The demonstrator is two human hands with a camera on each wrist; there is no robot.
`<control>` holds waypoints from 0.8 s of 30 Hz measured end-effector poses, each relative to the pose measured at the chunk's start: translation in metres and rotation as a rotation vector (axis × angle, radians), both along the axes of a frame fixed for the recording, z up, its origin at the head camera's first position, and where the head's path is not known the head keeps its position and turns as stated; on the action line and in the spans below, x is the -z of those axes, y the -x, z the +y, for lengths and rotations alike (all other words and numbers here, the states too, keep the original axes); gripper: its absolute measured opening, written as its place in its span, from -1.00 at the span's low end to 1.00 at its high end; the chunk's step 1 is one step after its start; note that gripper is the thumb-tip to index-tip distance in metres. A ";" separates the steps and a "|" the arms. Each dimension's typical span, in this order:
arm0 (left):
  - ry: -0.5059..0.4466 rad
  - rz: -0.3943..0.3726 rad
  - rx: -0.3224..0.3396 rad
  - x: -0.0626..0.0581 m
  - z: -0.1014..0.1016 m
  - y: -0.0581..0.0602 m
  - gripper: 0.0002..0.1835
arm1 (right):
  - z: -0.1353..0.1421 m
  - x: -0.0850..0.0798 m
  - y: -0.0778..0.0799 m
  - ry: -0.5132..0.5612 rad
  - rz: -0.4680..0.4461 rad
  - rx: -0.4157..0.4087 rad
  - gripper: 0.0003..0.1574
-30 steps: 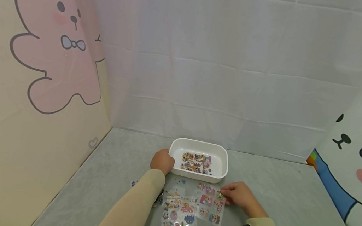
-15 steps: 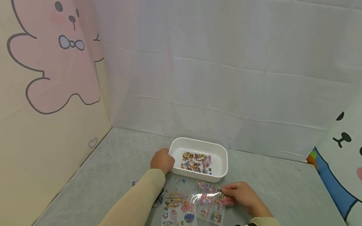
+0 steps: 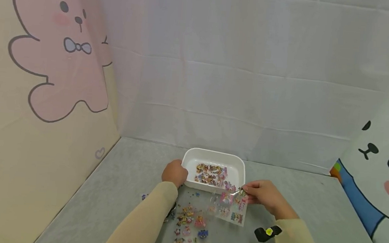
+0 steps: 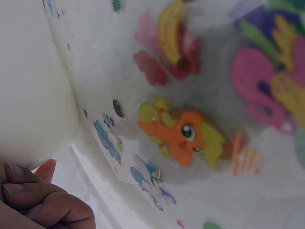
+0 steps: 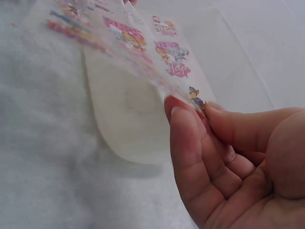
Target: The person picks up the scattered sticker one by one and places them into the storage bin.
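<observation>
A white plastic tray (image 3: 239, 167) stands at the back of the table with a heap of small colourful stickers (image 3: 211, 175) in it. My left hand (image 3: 174, 173) holds the tray's left end, its fingers (image 4: 50, 202) curled beside the white wall in the left wrist view. Between thumb and fingertips, my right hand (image 3: 265, 195) pinches the upper right edge of a clear sticker sheet (image 3: 230, 208), tilted up in front of the tray. A small puppy sticker (image 5: 195, 97) shows next to the thumb in the right wrist view.
Another clear sticker sheet (image 3: 190, 233) lies on the grey tabletop (image 3: 314, 215) near the front. Loose stickers (image 3: 144, 196) lie left of the left forearm. A white cloth wall (image 3: 235, 82) rises behind the tray.
The right hand has moved forward and slightly right, lifting the pinched sticker sheet off the table towards the tray. The left hand and the tray have stayed in place.
</observation>
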State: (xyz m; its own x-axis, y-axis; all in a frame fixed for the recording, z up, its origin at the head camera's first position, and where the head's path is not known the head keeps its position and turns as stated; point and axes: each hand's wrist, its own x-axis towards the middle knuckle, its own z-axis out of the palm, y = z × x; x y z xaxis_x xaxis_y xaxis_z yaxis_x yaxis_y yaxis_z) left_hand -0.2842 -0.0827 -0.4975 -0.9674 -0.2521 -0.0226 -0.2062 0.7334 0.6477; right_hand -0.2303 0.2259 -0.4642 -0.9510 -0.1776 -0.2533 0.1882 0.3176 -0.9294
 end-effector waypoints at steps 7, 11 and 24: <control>0.025 0.009 0.014 -0.002 -0.001 -0.001 -0.68 | -0.007 -0.021 0.020 -0.085 0.040 0.022 -0.67; 0.016 0.008 0.017 -0.003 0.000 -0.003 -0.66 | -0.012 -0.024 0.030 -0.075 0.055 0.052 -0.66; 0.016 0.006 0.017 -0.006 0.001 -0.002 -0.65 | -0.030 -0.024 0.051 -0.118 0.208 0.146 -0.64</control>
State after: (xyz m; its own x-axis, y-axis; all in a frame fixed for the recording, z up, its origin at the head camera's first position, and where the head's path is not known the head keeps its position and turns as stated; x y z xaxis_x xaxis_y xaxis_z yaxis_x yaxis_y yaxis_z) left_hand -0.2820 -0.0815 -0.4914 -0.9718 -0.2355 -0.0127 -0.1894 0.7472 0.6371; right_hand -0.2810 0.1958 -0.4406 -0.9980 -0.0158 -0.0607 0.0490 0.4095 -0.9110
